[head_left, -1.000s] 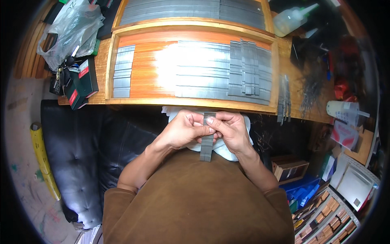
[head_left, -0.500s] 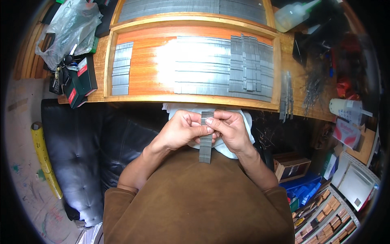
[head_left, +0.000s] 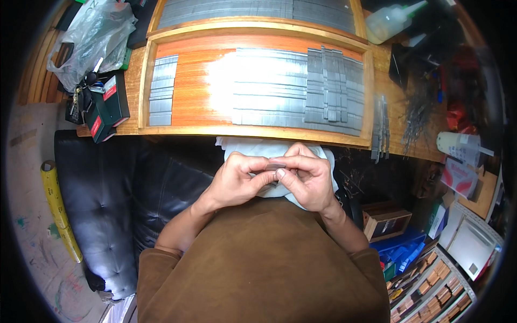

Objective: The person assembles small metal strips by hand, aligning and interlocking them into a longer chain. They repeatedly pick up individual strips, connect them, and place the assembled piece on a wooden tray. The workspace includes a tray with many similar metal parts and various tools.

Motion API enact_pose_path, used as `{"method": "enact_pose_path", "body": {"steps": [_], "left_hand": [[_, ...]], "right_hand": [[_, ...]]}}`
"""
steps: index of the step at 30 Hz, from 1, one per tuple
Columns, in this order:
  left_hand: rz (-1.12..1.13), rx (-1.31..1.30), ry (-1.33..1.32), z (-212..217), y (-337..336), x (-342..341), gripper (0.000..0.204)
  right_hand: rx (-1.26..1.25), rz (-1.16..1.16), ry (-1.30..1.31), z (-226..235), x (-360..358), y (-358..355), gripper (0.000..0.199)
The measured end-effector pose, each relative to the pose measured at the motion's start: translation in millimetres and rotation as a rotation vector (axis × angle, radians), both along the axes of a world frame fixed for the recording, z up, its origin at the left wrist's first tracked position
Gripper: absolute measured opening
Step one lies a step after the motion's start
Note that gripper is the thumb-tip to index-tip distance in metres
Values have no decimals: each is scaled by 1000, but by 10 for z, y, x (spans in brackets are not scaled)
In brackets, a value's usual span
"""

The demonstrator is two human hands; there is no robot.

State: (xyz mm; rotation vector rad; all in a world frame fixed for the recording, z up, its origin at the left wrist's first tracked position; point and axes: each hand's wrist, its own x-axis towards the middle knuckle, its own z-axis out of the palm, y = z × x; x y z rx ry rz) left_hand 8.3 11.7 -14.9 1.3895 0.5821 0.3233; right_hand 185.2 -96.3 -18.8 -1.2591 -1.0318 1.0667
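Note:
Both my hands meet in front of my chest, over a white cloth [head_left: 245, 144]. Between their fingertips is a stack of thin grey metal strips [head_left: 276, 167], seen nearly end-on and mostly covered by fingers. My left hand [head_left: 242, 177] is closed on its left side, thumb and forefinger pinching. My right hand [head_left: 308, 180] grips the right side, its thumb pressed at the near edge. Just beyond the hands, a wooden tray [head_left: 253, 131] with an orange bottom holds rows of similar grey strips [head_left: 269, 89]; a narrower group [head_left: 162, 89] lies at its left end.
Behind lies a second tray [head_left: 258, 22] of grey strips. Boxes [head_left: 110, 105], keys and a plastic bag [head_left: 102, 37] are at left; a squeeze bottle [head_left: 388, 24] and loose thin metal pieces [head_left: 417, 110] at right. A black padded seat [head_left: 102, 199] stands at my left.
The stack of strips, which hung down lengthwise between my hands, is now tilted so that only a short end shows. My fingers have closed in around it.

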Motion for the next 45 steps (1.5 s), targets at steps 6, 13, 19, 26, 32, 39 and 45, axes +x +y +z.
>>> {"method": "enact_pose_path", "body": {"steps": [6, 13, 19, 26, 32, 39, 45], "left_hand": [[-18, 415, -63, 47, 4, -68, 21], [19, 398, -46, 39, -40, -82, 20], [18, 386, 13, 27, -74, -104, 18], [56, 422, -46, -46, -91, -93, 21], [56, 409, -53, -28, -86, -96, 22], [36, 469, -62, -12, -68, -105, 31], [55, 471, -93, -14, -55, -96, 27]], "right_hand": [[74, -20, -115, 183, -67, 53, 29], [33, 9, -136, 190, -47, 90, 25], [15, 20, -109, 156, -30, 104, 23], [22, 27, -116, 167, -26, 129, 23], [32, 38, -97, 159, -20, 142, 22], [25, 50, -97, 161, -18, 135, 22], [61, 62, -88, 159, -20, 155, 19]]}}
